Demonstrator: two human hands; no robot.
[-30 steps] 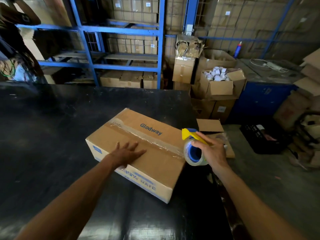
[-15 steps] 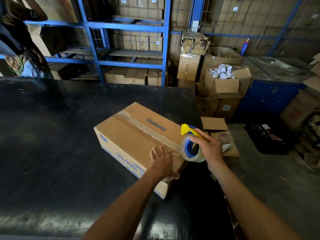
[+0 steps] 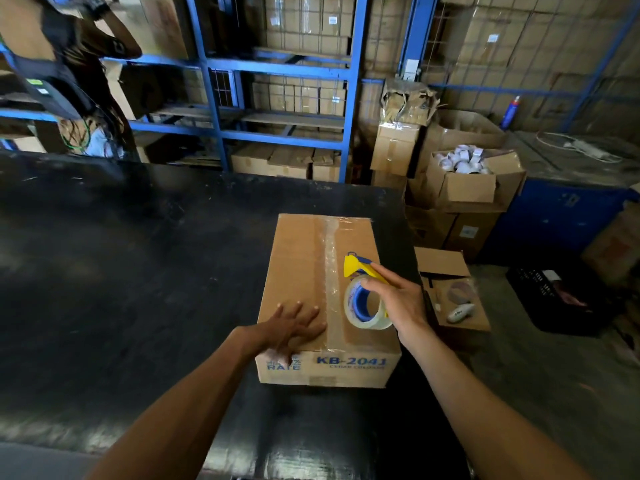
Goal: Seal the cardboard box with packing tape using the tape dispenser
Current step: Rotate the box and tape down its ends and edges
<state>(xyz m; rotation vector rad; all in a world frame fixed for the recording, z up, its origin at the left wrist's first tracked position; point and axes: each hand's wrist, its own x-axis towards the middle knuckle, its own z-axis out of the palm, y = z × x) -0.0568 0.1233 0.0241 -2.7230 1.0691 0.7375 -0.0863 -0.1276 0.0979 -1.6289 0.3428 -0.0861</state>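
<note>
My right hand (image 3: 398,303) is wrapped around the tape dispenser (image 3: 363,292), fingers curled over the yellow handle and the clear roll on its blue core, with the yellow blade end pointing away from me. The dispenser sits just above the top of the cardboard box (image 3: 294,261), over its near right part; I cannot tell whether the roll is touching the board. My left hand (image 3: 294,327) lies flat and spread on the near left part of the lid, fingers apart, gripping nothing, thumb hooked over the near edge above the blue "RATE" print.

The box stands near the right side of the black counter (image 3: 138,289), one short end facing me and marked "KB-2041". A strip of clear tape (image 3: 330,265) runs along the middle seam from the far edge to the near one, shiny and a little wrinkled, and it seems to fold down over the near edge.

So the main seam looks closed, as far as I can judge. What is left is probably pressing the strip flat and perhaps taping the edges or the ends, which I cannot see well from here. Beyond the counter, on the floor to my right, stand open cartons (image 3: 460,181), one full of white rolls.
</note>
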